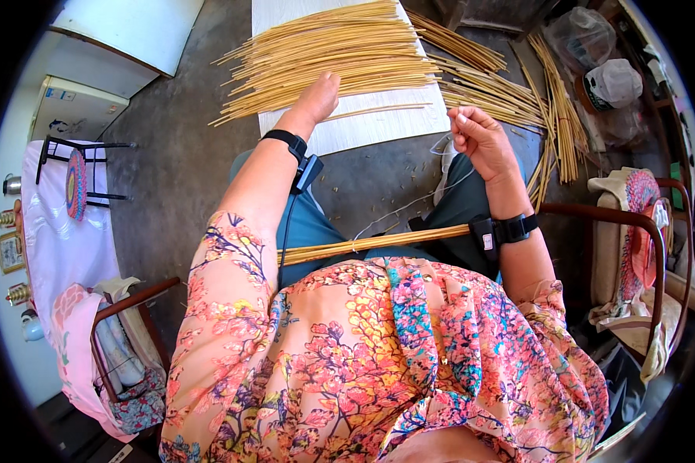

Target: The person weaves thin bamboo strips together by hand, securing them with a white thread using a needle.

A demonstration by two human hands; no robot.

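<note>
My left hand (316,100) is closed at the near side of many thin tan stalks (340,46) spread over a white board (355,135). Its fingertips are turned away, so what they hold, if anything, is hidden. One loose stalk (386,110) lies on the board beside that wrist. Right of the board, my right hand (480,139) is raised with thumb and fingers pinched on a thin white string (440,147). The string hangs in a loop and runs back to a slim bundle of stalks (409,238) across my lap, and goes round it near its middle.
More stalks (486,89) lie right of the board, with a tied bundle (567,131) beyond. Plastic-wrapped containers (614,83) stand at the far right. Chair arms (606,216) flank me. Stalk scraps dot the grey floor (170,154). A black-framed stool (77,174) is at the left.
</note>
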